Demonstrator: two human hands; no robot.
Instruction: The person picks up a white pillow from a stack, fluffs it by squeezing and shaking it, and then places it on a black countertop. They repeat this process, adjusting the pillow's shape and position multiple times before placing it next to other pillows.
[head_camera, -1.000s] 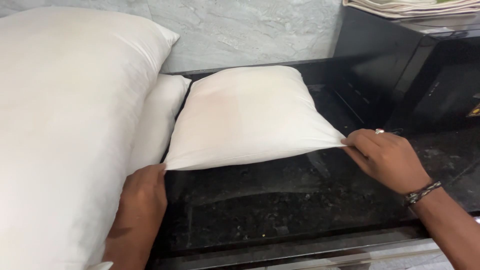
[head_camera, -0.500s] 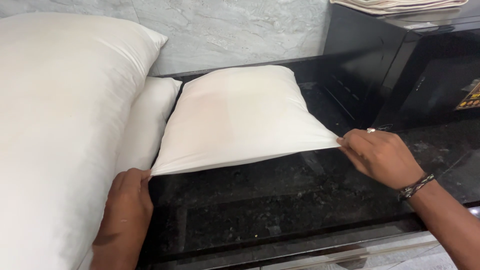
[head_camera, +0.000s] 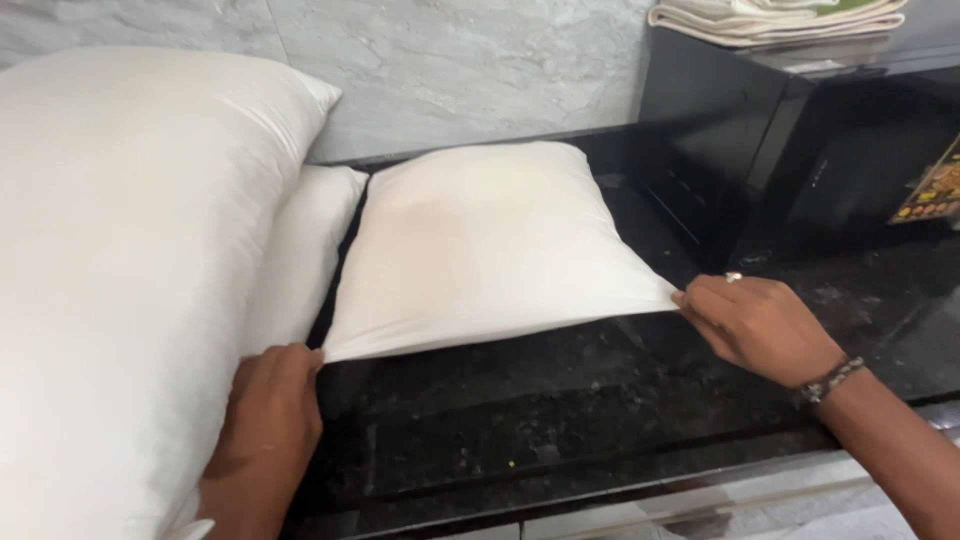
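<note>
You have one square white cushion (head_camera: 490, 250) lying flat on the black speckled tabletop (head_camera: 560, 420), its back edge toward the marble wall. Its cover is smooth and pulled taut along the front edge, with both front corners drawn out into points at either side.

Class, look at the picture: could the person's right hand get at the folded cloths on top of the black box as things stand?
Probably yes: the right hand is pinching the cushion corner, but nothing stands between it and the cloths.
</note>
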